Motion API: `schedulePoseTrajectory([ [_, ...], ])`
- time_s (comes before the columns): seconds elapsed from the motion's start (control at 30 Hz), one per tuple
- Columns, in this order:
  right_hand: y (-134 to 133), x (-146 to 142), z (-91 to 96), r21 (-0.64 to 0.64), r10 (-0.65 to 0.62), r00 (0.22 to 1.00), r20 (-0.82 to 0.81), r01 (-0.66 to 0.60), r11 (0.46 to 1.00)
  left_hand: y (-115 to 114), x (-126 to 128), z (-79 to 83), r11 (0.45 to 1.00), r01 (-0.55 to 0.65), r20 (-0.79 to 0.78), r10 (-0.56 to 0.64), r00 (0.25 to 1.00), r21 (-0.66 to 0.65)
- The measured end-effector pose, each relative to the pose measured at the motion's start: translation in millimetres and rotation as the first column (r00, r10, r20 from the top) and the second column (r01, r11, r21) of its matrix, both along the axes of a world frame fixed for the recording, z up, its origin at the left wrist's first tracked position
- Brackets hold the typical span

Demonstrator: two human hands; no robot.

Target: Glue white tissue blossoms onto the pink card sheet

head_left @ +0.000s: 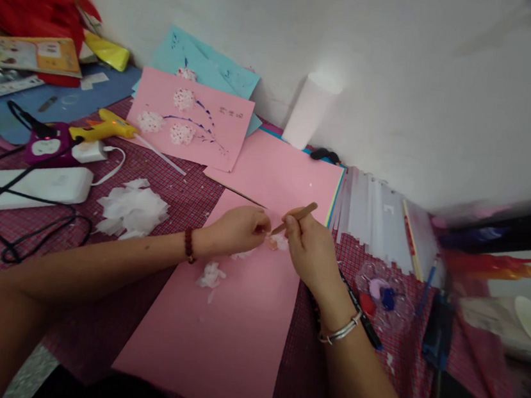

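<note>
A large pink sheet of paper (235, 324) lies on the table in front of me. My right hand (310, 246) grips a flat wooden craft stick (305, 211), whose lower end points at a small clump of white paper (281, 242) near the sheet's far end. Close by on the left, my left hand (240, 229) is closed with fingertips pinched beside the stick's tip; what they hold, if anything, is too small to name. A second crumpled white paper tuft (211, 274) rests on the sheet below my left hand, with tiny scraps around it.
To the left are a pile of white paper pieces (132, 208), a yellow glue gun (110, 126), and a white power strip (29, 186) with black cables. A decorated pink card (191, 119) sits behind. A paint palette (384, 294) and a white paper cup (511, 323) are at right.
</note>
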State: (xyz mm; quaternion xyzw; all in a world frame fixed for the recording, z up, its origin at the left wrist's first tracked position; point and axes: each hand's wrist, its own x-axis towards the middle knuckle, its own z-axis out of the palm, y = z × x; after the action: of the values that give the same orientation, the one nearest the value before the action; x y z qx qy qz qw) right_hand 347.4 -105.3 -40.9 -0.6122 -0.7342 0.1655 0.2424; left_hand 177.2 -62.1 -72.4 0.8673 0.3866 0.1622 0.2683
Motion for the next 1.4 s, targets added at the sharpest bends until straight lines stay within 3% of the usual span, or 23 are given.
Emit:
schedulePoseTrajectory([
  [0.13, -1, 0, 2.4, 0.019, 0.013, 0.999, 0.044, -0.013, 1.0, 4, -6, 2.1, 0.993, -0.094, 0.05, 0.097, 0.994, -0.069],
  [0.43, -2, -5, 7.4, 0.046, 0.019, 0.986, 0.163, -0.027, 0.999, 14, -8, -1.3, 0.982, -0.097, 0.062, 0.108, 0.992, -0.162],
  [0.73, -3, 8, 7.4, 0.054, -0.067, 0.994, -0.085, 0.071, 0.996, 14, -6, -3.5, 0.972, -0.098, 0.073, 0.116, 0.991, -0.212],
  [1.27, -1, -3, 4.5, 0.045, -0.013, 0.988, 0.152, 0.006, 0.999, 16, -7, -7.7, 0.974, -0.091, 0.095, 0.113, 0.989, -0.208],
  [1.4, -2, -1, 3.2, 0.043, -0.015, 0.995, 0.101, 0.011, 0.999, 17, -6, -9.0, 0.971, -0.092, 0.096, 0.115, 0.989, -0.219],
])
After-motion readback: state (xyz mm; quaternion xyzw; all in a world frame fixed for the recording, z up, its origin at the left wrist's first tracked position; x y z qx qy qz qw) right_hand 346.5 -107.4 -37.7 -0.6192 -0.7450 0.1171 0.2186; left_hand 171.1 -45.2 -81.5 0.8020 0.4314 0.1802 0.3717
